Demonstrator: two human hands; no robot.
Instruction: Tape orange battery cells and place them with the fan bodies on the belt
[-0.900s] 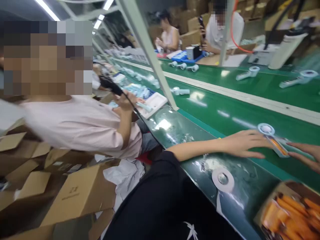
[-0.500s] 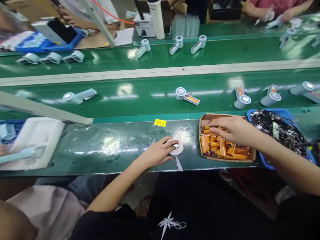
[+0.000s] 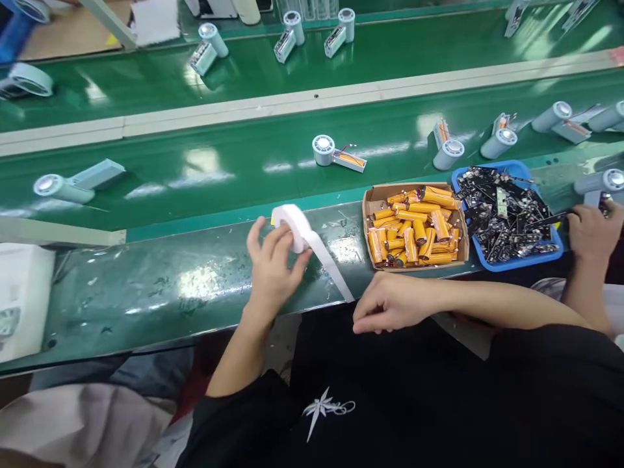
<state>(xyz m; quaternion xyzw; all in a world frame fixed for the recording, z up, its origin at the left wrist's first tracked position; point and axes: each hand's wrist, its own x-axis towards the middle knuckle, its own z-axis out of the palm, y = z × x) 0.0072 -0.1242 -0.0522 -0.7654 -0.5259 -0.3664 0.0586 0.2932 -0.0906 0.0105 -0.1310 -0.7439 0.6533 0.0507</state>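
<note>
Tape roll pinched in left hand, strip stretched to right hand, fingers pressed together at its end.

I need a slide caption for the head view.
Left hand holding a white tape roll, its strip running toward the right hand.

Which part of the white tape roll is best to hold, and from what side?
I'd hold the white tape roll by its ring, gripping at the hole's edge and coming from the left, where the left hand already holds it. The roll is tilted with its hole exposed, and its loose strip slopes toward the right hand, so that side seems better left free.
</note>
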